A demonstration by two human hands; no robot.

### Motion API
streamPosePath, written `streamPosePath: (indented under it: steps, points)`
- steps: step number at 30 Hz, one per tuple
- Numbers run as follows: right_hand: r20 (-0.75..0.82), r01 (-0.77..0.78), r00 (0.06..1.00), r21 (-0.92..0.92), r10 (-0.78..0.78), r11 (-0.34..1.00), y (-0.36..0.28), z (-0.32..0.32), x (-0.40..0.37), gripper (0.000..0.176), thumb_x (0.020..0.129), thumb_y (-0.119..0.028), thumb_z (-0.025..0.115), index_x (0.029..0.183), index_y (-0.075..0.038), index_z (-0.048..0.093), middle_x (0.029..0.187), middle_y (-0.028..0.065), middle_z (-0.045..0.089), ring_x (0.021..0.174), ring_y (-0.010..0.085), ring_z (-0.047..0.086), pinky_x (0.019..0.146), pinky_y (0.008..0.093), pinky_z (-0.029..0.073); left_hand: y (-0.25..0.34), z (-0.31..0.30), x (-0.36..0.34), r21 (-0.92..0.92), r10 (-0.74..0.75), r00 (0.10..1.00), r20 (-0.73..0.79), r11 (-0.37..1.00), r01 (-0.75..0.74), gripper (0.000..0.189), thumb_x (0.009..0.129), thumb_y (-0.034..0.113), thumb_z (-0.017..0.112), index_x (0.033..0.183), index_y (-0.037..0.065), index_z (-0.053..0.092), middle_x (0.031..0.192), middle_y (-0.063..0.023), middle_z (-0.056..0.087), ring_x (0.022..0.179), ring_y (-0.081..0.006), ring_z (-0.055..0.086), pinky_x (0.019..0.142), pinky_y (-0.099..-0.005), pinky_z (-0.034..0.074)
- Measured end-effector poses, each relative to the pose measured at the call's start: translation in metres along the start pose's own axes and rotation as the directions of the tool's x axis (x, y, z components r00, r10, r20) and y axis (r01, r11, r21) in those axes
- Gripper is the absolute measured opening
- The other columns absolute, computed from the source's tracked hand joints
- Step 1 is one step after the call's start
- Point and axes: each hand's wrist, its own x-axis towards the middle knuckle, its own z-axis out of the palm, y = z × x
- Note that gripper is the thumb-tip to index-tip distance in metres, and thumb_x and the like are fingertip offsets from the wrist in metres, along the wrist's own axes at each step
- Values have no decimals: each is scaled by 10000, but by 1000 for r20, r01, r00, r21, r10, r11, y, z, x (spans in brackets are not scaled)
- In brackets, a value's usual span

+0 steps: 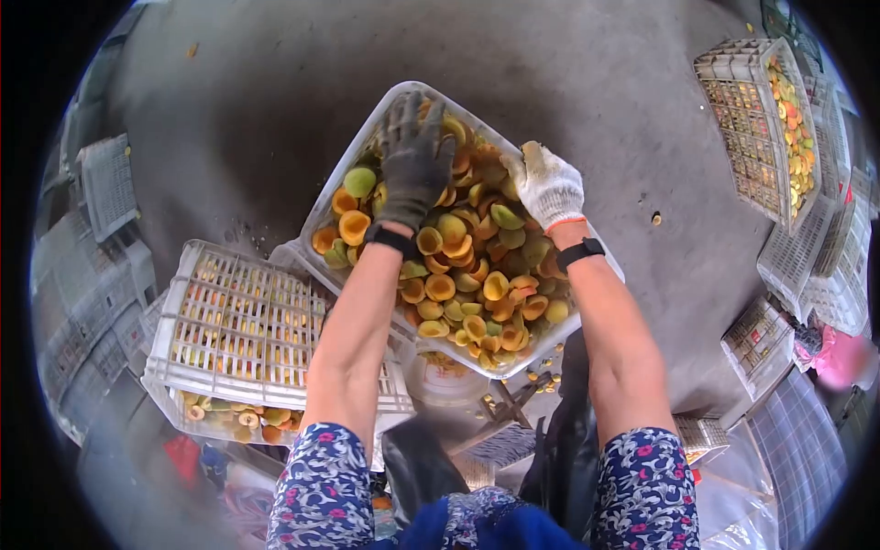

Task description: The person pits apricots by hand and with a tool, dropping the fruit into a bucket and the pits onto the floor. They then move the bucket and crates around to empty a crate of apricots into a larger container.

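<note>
A white plastic crate [332,188] full of pitted fruit halves [454,229], orange, yellow and green like apricots or peaches, stands tilted in front of me. My left hand [412,160], in a dark glove, lies over the halves near the far corner, fingers stretched out. Some fruit shows beside its fingertips; what lies under the palm is hidden. On the crate's right rim, my right hand [550,188] in a whitish knit glove has its fingers curled over the edge.
A slatted crate [243,321] sits close on the left, above more fruit halves [238,417]. Below the main crate are a white bucket [447,380] and a low stool [500,431]. A filled crate [747,128] stands at the far right, near a person in pink [839,357].
</note>
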Motion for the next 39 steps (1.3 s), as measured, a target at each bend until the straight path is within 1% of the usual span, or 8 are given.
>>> streamPosePath:
  steps: [5, 10, 13, 17, 24, 28, 34, 39]
  points:
    - [-20, 23, 1000, 41, -22, 999, 3, 2, 2, 295, 854, -379, 633, 814, -100, 545, 693, 113, 616, 631, 329, 620, 543, 445, 501, 24, 41, 15, 20, -249, 901, -355, 962, 274, 281, 958, 268, 465, 1054, 33, 585, 1222, -178, 563, 1204, -370, 463, 1060, -503, 295]
    - [-13, 35, 999, 41, -34, 999, 3, 0, 1, 279, 849, -368, 636, 825, -106, 542, 713, 111, 618, 634, 310, 625, 538, 431, 506, 18, 41, 15, -9, -297, 884, -362, 949, 315, 279, 965, 260, 459, 1071, 44, 601, 1153, -175, 607, 1167, -363, 501, 1043, -484, 319]
    - [2, 27, 1000, 17, -27, 999, 5, 1, 1, 237, 849, -336, 625, 846, -110, 551, 752, 107, 630, 668, 303, 635, 557, 426, 516, 4, 5, 13, -421, -362, 906, -218, 873, 248, 290, 906, 267, 588, 1138, 97, 631, 1143, -113, 649, 1099, -291, 586, 1015, -443, 374]
    - [46, -18, 999, 27, 17, 999, 5, 3, -2, 225, 842, -333, 623, 867, -119, 558, 767, 92, 634, 711, 301, 643, 607, 442, 523, 6, -8, 21, 26, -117, 992, 35, 993, 117, 396, 815, 281, 675, 1175, 130, 609, 1165, -90, 641, 1133, -281, 566, 1033, -425, 368]
    - [46, -15, 999, -14, 15, 1000, 5, 2, -3, 226, 831, -330, 636, 870, -121, 562, 787, 90, 637, 720, 296, 646, 615, 430, 528, 26, -23, -28, -6, -18, 1000, 24, 1000, 18, 259, 749, 124, 685, 995, 155, 611, 941, -59, 628, 955, -269, 603, 857, -426, 459]
    - [15, 3, 1000, 0, -3, 1000, 5, 4, -2, 230, 826, -329, 642, 860, -117, 561, 774, 93, 634, 695, 293, 646, 580, 429, 526, -2, -34, 6, -73, -22, 938, -347, 997, -4, 199, 744, 48, 637, 922, 123, 588, 934, -90, 615, 913, -308, 598, 730, -410, 501]
    - [30, -2, 1000, -21, 3, 1000, 2, 3, -5, 265, 860, -366, 626, 837, -112, 551, 731, 102, 626, 659, 297, 641, 552, 427, 520, -19, -21, -15, 189, 178, 983, -39, 967, -168, 327, 803, 95, 590, 1128, 129, 608, 1221, -104, 581, 1054, -294, 567, 921, -466, 414]
    - [15, -2, 1000, -24, 2, 1000, 1, 2, -2, 289, 837, -387, 642, 807, -115, 547, 723, 100, 619, 651, 292, 635, 545, 421, 515, -27, 3, 33, 44, -72, 938, -340, 995, 93, 388, 868, 223, 569, 1250, 153, 562, 1329, -78, 528, 1208, -279, 483, 1054, -497, 301]
